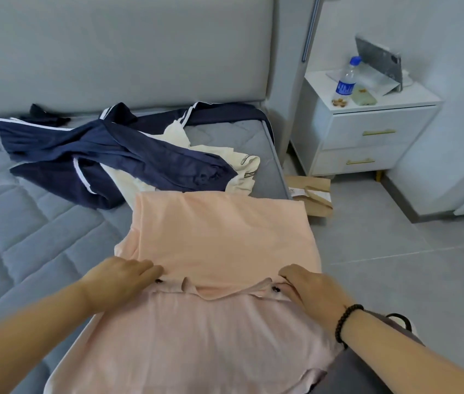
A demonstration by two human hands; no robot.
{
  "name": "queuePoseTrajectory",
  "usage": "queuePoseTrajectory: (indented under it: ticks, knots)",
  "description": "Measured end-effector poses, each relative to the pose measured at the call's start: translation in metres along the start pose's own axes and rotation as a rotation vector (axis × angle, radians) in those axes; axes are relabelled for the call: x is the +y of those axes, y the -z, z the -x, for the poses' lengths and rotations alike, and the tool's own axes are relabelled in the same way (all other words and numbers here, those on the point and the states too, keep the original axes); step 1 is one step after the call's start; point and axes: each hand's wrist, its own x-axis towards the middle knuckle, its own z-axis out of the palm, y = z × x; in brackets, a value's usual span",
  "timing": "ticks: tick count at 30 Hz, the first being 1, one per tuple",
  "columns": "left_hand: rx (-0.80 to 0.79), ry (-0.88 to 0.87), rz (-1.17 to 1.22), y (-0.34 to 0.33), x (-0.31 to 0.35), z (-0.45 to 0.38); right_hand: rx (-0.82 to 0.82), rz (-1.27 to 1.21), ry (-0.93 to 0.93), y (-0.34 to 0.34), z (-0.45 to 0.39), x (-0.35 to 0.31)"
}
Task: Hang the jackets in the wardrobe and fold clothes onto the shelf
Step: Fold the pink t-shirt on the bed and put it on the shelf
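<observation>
Shirt (219, 237) — pink, spread at the near right corner of the bed (26, 223) — is mid-fold. Left hand (119, 275) and right hand (307, 285) each pinch its folded-over edge. Next, I judge: lay that edge down, smooth it, then fold again. Navy jackets (128, 155) wait farther back.

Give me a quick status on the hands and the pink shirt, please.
Left hand and right hand gripping the pink shirt at its fold. Shirt half folded on the bed. Navy clothes beyond, not in the way.
</observation>
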Motion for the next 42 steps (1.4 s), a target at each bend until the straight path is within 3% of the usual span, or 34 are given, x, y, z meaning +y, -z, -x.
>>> queuePoseTrajectory:
  ticks: [4, 13, 19, 23, 25, 28, 30, 33, 37, 40, 42]
  knots:
    - [0.02, -0.054, 0.014, 0.008, 0.037, 0.037, -0.238, 0.148, 0.052, -0.015, 0.034, -0.025]
    - [-0.01, -0.134, 0.058, 0.017, 0.089, 0.088, -0.469, 0.229, 0.161, -0.02, 0.072, -0.053]
    - [-0.153, -0.175, 0.205, 0.017, 0.106, 0.096, -0.649, 0.177, 0.054, -0.011, 0.088, -0.05]
    - [-0.141, -0.25, 0.282, 0.022, 0.103, 0.095, -0.705, 0.062, -0.035, -0.008, 0.088, -0.048]
    - [-0.109, -0.07, 0.395, 0.025, 0.096, 0.086, -0.698, -0.145, -0.138, -0.005, 0.083, -0.042]
    - [0.076, 0.463, 0.567, 0.022, 0.078, 0.061, -0.535, -0.371, -0.276, 0.004, 0.063, -0.028]
    - [0.121, 0.803, 0.634, 0.012, 0.064, 0.037, -0.351, -0.373, -0.326, 0.007, 0.042, -0.018]
    - [0.117, 1.154, 0.621, -0.008, 0.041, -0.002, -0.125, -0.414, -0.432, 0.004, 0.008, -0.009]
    - [0.146, 1.689, 0.801, -0.025, 0.005, -0.035, 0.03, -0.342, -0.606, -0.003, -0.036, 0.003]
    - [0.063, 1.785, 1.029, -0.033, -0.023, -0.039, 0.159, -0.37, -0.776, -0.007, -0.056, 0.018]
    - [0.013, 1.749, 1.165, -0.033, -0.033, -0.04, 0.199, -0.599, -0.925, -0.009, -0.063, 0.031]
